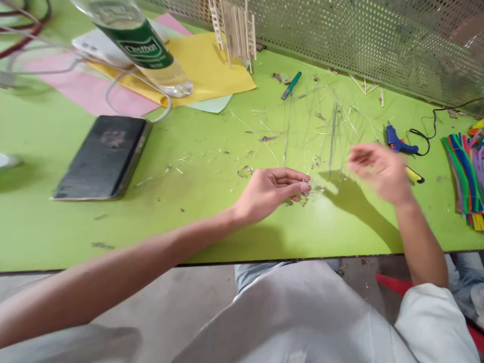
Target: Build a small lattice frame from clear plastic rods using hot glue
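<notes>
My left hand is closed in a pinch just over the green table. Between its thumb and fingertips is something tiny, thin and glinting, too small to name. My right hand is raised to the right, smeared by motion, so its fingers cannot be read. Its shadow falls on the tabletop between the two hands. A blue glue gun lies just beyond the right hand, and a yellow and black tool is partly hidden behind it. Fine clear strands and small scraps are scattered beyond the left hand.
A dark phone-like slab lies at left. Behind it a water bottle leans over coloured paper and a white cable. A small stick structure stands by the perforated metal panel. A green cutter and pipe cleaners are farther right.
</notes>
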`<state>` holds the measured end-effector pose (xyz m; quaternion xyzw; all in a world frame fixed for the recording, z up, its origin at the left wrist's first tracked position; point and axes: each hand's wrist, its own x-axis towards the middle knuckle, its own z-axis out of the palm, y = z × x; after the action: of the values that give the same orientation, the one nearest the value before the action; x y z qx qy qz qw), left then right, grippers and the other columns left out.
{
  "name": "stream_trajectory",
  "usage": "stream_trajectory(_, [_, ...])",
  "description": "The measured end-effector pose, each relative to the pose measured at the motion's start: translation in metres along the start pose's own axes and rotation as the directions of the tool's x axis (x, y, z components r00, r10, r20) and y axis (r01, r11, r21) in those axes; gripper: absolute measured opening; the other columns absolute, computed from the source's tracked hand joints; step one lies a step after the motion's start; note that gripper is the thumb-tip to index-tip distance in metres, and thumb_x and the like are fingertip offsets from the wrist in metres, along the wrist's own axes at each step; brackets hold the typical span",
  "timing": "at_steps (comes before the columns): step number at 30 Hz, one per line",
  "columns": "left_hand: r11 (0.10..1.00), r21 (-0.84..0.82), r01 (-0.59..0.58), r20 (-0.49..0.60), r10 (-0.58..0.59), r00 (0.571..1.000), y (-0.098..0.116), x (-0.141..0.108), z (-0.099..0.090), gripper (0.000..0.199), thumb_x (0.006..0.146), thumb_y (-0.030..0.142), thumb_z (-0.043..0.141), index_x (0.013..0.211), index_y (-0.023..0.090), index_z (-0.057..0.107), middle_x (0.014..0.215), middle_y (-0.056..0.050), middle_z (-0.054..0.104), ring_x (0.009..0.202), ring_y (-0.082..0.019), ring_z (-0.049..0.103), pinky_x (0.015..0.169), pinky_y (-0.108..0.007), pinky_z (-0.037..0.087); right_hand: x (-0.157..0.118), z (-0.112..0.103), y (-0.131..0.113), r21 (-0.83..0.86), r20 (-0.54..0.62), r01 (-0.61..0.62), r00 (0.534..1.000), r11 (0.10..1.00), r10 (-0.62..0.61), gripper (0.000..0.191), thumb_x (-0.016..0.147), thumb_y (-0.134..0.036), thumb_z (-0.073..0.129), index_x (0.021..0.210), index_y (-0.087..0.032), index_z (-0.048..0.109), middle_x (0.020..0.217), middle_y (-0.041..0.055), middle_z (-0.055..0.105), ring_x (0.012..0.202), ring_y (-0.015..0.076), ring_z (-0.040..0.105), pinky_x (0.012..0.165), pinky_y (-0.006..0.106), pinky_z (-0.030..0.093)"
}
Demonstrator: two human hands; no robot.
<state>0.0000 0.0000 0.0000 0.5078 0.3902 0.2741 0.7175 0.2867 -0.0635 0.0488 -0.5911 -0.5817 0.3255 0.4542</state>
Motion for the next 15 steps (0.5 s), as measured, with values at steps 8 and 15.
stream_trajectory(8, [1.000,-0.009,-0.018,-0.029,0.018,0.999,0.000,0.003,-0.008,0.041,0.062,0.045,0.111,0.086,0.017,0.092,0.083,-0.011,0.088,0.077,-0.024,0.085,0.077,-0.035,0.073,0.020,-0.056,0.027,-0.402,-0.292,-0.186,0.954,0.896,0.068,0.041,0.082,-0.054,0.098,0.109,-0.025,0.087,0.099,0.0079,0.087,0.087,0.0280,0.081,0.088,0.053,0.074])
stream_trajectory(15, [0.998,-0.036,-0.055,-0.072,0.052,0.996,0.001,0.002,-0.005,0.043,0.064,0.043,0.110,0.089,0.015,0.089,0.090,-0.011,0.089,0.081,-0.021,0.084,0.078,-0.032,0.071,0.041,-0.019,0.034,-0.785,-0.057,-0.258,0.936,0.563,0.349,0.012,0.089,-0.019,0.083,0.078,-0.022,0.080,0.086,0.0088,0.086,0.084,0.0275,0.081,0.094,0.049,0.068])
